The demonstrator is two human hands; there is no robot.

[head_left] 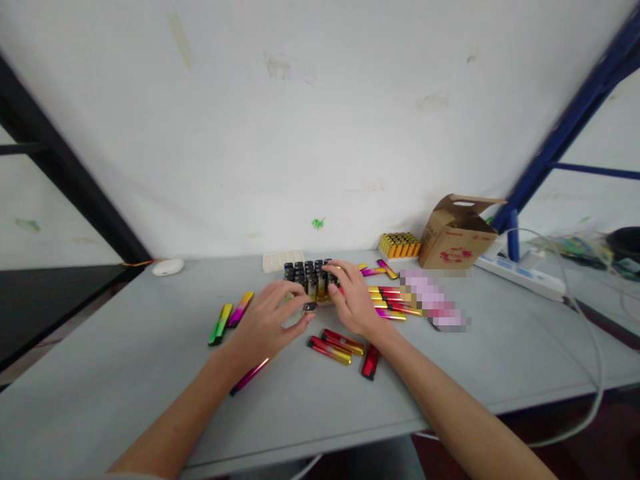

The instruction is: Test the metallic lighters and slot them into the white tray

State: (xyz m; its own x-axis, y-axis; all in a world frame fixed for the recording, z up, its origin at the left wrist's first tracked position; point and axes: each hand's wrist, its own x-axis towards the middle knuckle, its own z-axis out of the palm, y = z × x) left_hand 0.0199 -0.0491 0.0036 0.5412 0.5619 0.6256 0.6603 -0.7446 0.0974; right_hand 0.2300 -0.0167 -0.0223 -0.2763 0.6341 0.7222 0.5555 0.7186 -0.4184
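Several black-topped lighters (311, 275) stand upright in a block at the middle of the table. My left hand (267, 319) is just in front of the block, its fingers closed around a lighter whose black top (310, 307) shows at the fingertips. My right hand (353, 300) touches the right side of the block, with its thumb and fingers on a lighter there; the fingertips partly cover it. Red and gold lighters (330, 350) lie in front of the hands, and a red one (371, 362) lies near my right forearm. More lighters (393, 301) lie to the right.
Green and pink-yellow lighters (220, 324) lie at left. A pale tray (283, 261) sits behind the block. At back right are yellow-orange lighters (400, 246), an open cardboard box (455, 243), a power strip (523, 277) and cables. A white case (169, 267) is at back left.
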